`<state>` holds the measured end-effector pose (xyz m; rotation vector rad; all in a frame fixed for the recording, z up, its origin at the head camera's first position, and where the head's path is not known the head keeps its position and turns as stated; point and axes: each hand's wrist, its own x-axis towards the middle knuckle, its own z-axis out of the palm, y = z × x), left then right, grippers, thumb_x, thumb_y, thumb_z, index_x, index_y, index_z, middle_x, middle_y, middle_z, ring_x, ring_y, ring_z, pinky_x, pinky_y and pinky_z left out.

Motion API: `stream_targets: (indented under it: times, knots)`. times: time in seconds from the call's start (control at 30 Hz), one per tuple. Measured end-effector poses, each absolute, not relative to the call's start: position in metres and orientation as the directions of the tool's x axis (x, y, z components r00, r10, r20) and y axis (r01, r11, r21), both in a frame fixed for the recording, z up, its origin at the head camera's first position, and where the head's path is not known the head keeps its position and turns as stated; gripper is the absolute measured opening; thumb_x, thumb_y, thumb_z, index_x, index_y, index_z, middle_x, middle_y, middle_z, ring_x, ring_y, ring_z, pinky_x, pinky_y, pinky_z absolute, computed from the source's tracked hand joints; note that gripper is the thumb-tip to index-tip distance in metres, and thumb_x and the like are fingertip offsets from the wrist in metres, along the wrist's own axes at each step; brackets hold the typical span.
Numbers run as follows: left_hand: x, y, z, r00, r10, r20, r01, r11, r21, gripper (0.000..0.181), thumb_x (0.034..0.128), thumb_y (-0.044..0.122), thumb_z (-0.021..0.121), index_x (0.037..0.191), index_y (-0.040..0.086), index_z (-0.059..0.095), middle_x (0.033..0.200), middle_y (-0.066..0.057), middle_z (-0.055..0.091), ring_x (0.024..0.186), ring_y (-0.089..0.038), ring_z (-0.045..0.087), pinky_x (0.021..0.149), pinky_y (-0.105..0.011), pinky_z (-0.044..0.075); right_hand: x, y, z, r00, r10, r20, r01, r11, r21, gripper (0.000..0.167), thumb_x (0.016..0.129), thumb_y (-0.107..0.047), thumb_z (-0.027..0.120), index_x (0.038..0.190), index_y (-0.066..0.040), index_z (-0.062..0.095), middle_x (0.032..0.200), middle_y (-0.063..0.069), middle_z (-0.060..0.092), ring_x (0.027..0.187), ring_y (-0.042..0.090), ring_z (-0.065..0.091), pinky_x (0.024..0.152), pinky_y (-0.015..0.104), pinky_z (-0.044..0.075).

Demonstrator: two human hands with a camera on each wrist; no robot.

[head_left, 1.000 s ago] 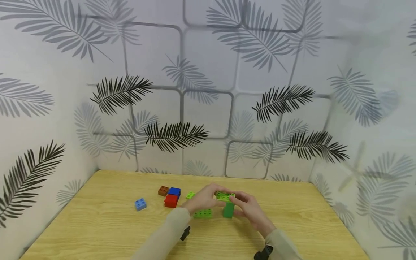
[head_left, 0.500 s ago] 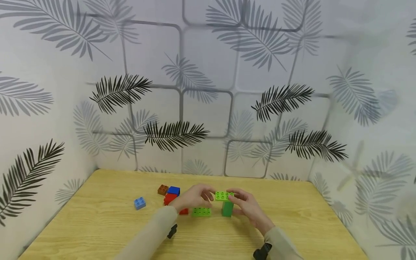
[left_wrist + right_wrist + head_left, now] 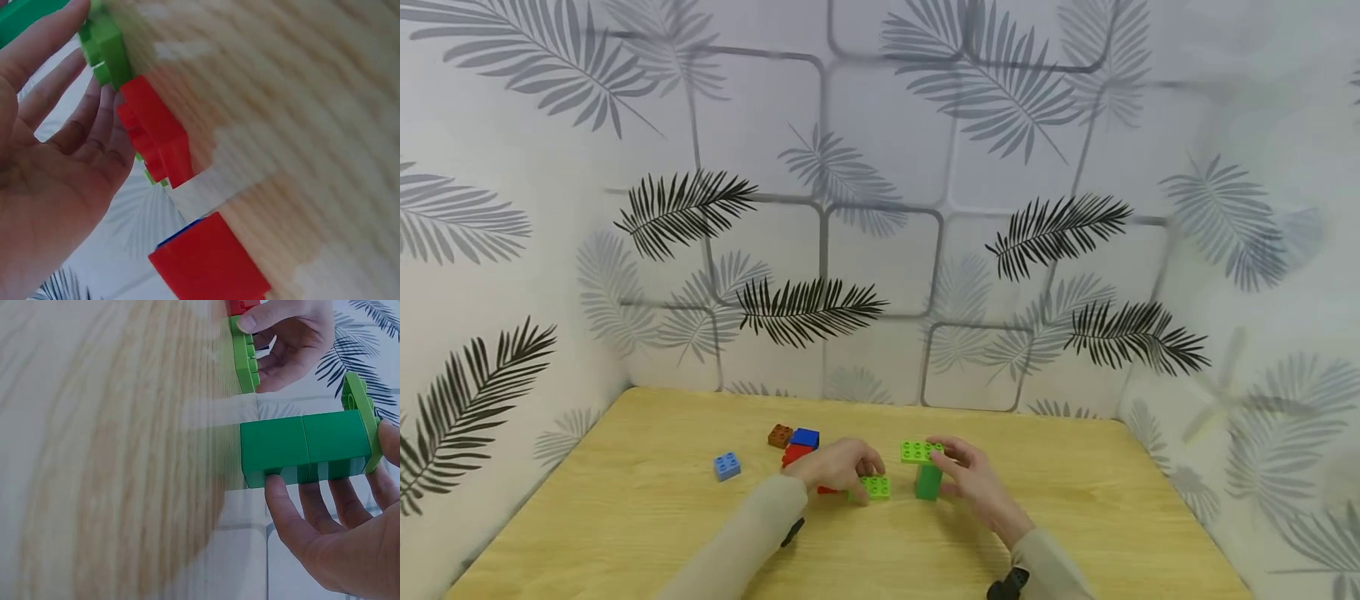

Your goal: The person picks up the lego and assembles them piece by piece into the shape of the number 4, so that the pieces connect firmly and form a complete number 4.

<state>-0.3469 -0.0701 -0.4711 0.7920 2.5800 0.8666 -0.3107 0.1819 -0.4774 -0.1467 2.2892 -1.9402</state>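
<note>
My right hand (image 3: 981,483) holds an upright stack of two dark green toy bricks (image 3: 306,447), with a light green brick (image 3: 917,452) across its top that overhangs to the left. In the right wrist view its thumb is at the light green top and the fingers lie along the stack's side. To the left, my left hand (image 3: 838,465) is over a long light green brick (image 3: 244,356) on the table, thumb on the near side and fingers on the far side. Part of that brick is hidden by the hand. Right beside it lies a red brick (image 3: 156,131).
On the wooden table (image 3: 647,517), left of the hands, are a light blue brick (image 3: 727,467), a brown brick (image 3: 780,435), a blue brick (image 3: 806,437) and another red brick (image 3: 209,259). A patterned wall (image 3: 880,358) stands behind the table.
My left hand has left the top of the stack, moved left and come down onto the long light green brick. My right hand keeps hold of the stack in nearly the same place.
</note>
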Motion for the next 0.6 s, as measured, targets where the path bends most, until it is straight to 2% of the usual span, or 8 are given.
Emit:
stream_targets:
  times: [0.23,0.43,0.6]
  knots:
    - [-0.3478,-0.0669,-0.4705,-0.804,0.573,-0.156,0.402,0.719,0.567,0.037,0.0751,0.007,0.084,0.109,0.014,0.073,0.106,0.001,0.067,0.1,-0.016,0.061,0.093,-0.037,0.051,-0.3097,0.1836,-0.4759,-0.984,-0.173,-0.046,0.013,0.188,-0.982,0.041,0.098,-0.031,0.061,0.135,-0.013,0.058,0.123,0.01,0.056,0.103,0.016,0.06,0.088,0.044,0.056]
    - [-0.3528,-0.0667,-0.4696,-0.809,0.565,-0.161,0.38,0.712,0.59,0.038,0.0731,0.006,0.083,0.108,0.015,0.072,0.106,0.001,0.065,0.099,-0.017,0.058,0.088,-0.037,0.052,-0.3118,0.1851,-0.4758,-0.986,-0.157,-0.047,0.017,0.189,-0.982,0.041,0.097,-0.03,0.062,0.134,-0.013,0.059,0.122,0.011,0.056,0.101,0.017,0.06,0.087,0.043,0.056]
    - [-0.3551,-0.0669,-0.4653,-0.83,0.547,-0.114,0.362,0.682,0.636,0.038,0.0747,0.007,0.08,0.109,0.016,0.068,0.112,-0.005,0.063,0.106,-0.024,0.058,0.091,-0.045,0.051,-0.3115,0.1849,-0.4733,-0.985,-0.163,-0.059,0.029,0.182,-0.983,0.041,0.098,-0.028,0.061,0.135,-0.012,0.058,0.121,0.01,0.056,0.1,0.016,0.06,0.086,0.042,0.056]
